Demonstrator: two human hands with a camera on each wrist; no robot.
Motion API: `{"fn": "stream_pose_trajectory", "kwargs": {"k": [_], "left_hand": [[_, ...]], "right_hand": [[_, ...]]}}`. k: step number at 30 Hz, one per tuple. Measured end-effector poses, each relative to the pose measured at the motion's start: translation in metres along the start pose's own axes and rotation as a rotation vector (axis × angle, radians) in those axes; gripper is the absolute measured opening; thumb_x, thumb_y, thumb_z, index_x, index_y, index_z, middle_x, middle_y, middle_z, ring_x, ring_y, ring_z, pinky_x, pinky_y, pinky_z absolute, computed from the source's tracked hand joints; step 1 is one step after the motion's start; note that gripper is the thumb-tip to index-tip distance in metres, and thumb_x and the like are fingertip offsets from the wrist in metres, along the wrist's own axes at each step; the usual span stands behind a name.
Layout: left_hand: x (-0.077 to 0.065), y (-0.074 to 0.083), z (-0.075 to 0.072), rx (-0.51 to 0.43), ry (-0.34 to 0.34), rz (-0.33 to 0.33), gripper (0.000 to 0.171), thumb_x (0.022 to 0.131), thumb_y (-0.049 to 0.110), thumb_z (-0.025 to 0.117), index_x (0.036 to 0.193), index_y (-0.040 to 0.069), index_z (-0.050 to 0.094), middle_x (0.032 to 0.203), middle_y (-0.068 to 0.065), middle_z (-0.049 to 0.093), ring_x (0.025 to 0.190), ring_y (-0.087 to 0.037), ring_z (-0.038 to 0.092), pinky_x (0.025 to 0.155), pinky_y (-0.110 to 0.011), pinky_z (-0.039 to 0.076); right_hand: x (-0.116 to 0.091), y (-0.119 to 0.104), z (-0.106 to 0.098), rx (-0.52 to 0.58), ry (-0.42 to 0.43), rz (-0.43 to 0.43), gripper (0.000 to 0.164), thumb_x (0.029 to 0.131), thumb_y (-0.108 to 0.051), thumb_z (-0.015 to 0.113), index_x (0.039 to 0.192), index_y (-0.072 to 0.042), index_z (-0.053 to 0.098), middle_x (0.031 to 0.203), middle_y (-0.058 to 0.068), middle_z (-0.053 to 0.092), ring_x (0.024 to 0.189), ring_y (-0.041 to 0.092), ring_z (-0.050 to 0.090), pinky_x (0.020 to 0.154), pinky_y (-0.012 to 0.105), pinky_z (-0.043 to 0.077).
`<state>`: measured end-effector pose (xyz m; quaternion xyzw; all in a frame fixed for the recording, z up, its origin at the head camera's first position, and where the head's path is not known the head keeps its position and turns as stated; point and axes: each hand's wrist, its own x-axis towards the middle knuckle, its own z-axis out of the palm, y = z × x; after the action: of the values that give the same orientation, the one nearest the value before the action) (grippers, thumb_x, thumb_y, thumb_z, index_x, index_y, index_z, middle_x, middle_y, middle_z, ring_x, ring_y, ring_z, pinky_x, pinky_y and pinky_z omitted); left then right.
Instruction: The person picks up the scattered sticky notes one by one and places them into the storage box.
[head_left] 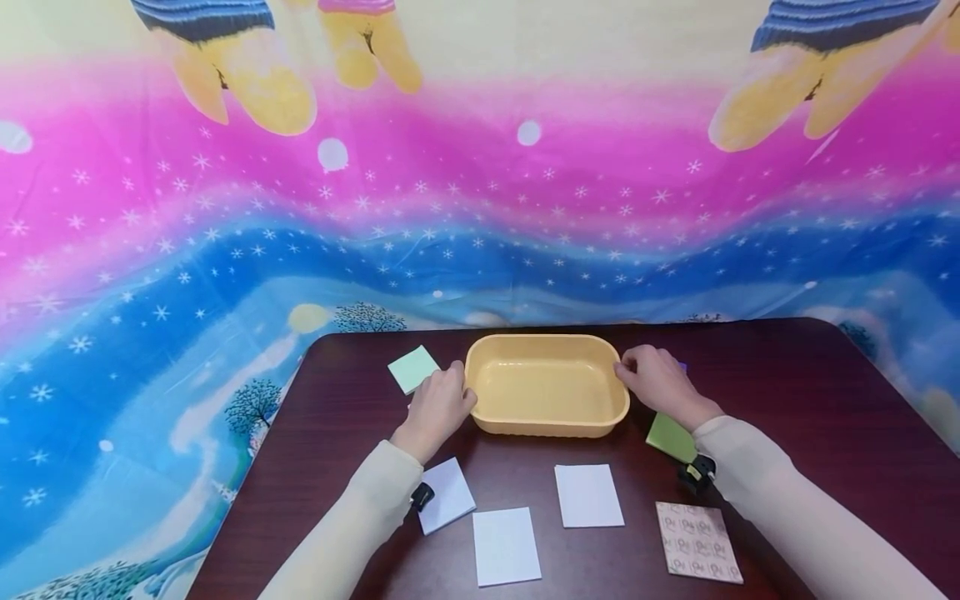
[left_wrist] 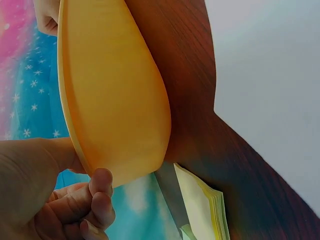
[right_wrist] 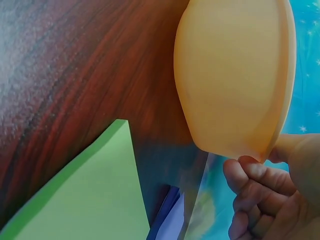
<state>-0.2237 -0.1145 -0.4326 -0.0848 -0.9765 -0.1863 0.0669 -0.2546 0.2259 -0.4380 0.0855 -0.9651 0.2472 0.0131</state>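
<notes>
A yellow rectangular plastic basin (head_left: pixel 547 392) stands at the far middle of the table, its inside bare. My left hand (head_left: pixel 435 408) pinches the rim at the basin's left end, thumb on the upper side and curled fingers beneath. At the opposite end my right hand (head_left: pixel 663 385) grips the rim the same way. A light green note pad (head_left: pixel 413 369) lies just beyond the left hand. Under the right forearm is a green note pad (head_left: pixel 671 437), and a blue-purple pad (right_wrist: pixel 170 215) shows behind it in the right wrist view. The left wrist view shows a pale yellow pad (left_wrist: pixel 197 205).
Nearer the front lie three whitish square pads: one by the left wrist (head_left: pixel 447 496), a front one (head_left: pixel 506 546) and a middle one (head_left: pixel 589 496). A pink patterned pad (head_left: pixel 698 542) lies front right. The dark table (head_left: pixel 810 400) meets a printed cloth backdrop (head_left: pixel 480 200) behind.
</notes>
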Motion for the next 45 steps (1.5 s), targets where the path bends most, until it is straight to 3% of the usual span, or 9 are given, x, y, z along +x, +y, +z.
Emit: {"fn": "stream_pose_trajectory", "kwargs": {"k": [13,23,45], "left_hand": [[-0.0047,0.0007,-0.0012,0.035,0.025,0.030,0.018,0.089,0.011,0.067,0.104,0.000,0.063,0.065,-0.005,0.056,0.055,-0.017,0.053,0.051,-0.029,0.043],[-0.0068,-0.0018,0.0015,0.043,0.078,0.054,0.010,0.086,0.010,0.067,0.091,0.004,0.060,0.064,-0.008,0.059,0.053,-0.021,0.056,0.047,-0.035,0.044],[-0.0073,-0.0003,0.0024,0.032,0.068,0.053,0.014,0.088,0.011,0.067,0.097,0.003,0.061,0.063,-0.006,0.058,0.053,-0.019,0.057,0.047,-0.032,0.044]], "right_hand": [[0.0073,0.0003,-0.0007,0.011,-0.014,-0.014,0.023,0.100,-0.017,0.059,0.083,-0.005,0.069,0.061,0.002,0.054,0.052,0.015,0.046,0.048,0.026,0.034],[0.0083,0.0001,-0.0012,0.006,0.004,-0.022,0.023,0.099,-0.018,0.059,0.083,-0.004,0.070,0.062,0.002,0.056,0.054,0.015,0.047,0.050,0.027,0.035],[0.0058,0.0011,-0.0023,0.014,-0.021,-0.020,0.025,0.100,-0.019,0.058,0.085,-0.003,0.070,0.060,0.002,0.053,0.051,0.015,0.045,0.047,0.026,0.034]]}}
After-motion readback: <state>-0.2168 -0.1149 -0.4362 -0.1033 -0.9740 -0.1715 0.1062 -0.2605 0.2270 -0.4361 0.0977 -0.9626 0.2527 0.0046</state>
